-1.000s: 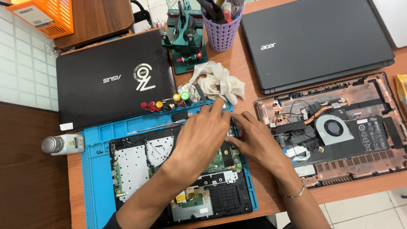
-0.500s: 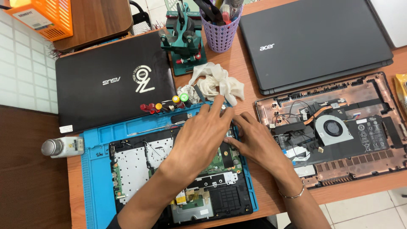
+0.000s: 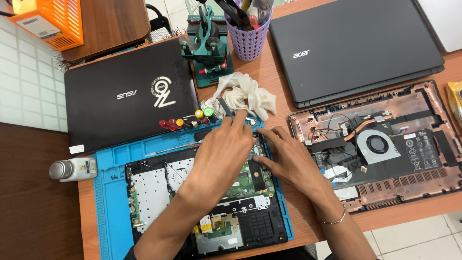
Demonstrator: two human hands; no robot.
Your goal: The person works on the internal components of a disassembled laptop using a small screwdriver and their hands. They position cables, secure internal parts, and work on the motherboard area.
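Mat (image 3: 113, 166) showing bright blue. Opened laptop (image 3: 159, 197) on it showing silver-white shielding, a green board, black frame. Two closed laptops (image 3: 120, 96) (image 3: 353, 45) showing black lids, the left with a white emblem. Cup (image 3: 248, 41) showing purple mesh. Basket (image 3: 50, 21) showing orange. Cloth (image 3: 243, 94) showing off-white. Stand (image 3: 208, 50) showing teal. Open chassis (image 3: 414, 101) showing copper-brown, with a grey fan (image 3: 377, 144). Desk (image 3: 276, 79) showing reddish brown.

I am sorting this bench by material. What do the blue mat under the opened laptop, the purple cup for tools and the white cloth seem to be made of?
Blue mat: probably silicone or rubber, matte, with moulded ridges and trays.
Purple cup: likely plastic, with an open lattice wall.
White cloth: soft fabric, crumpled into folds.
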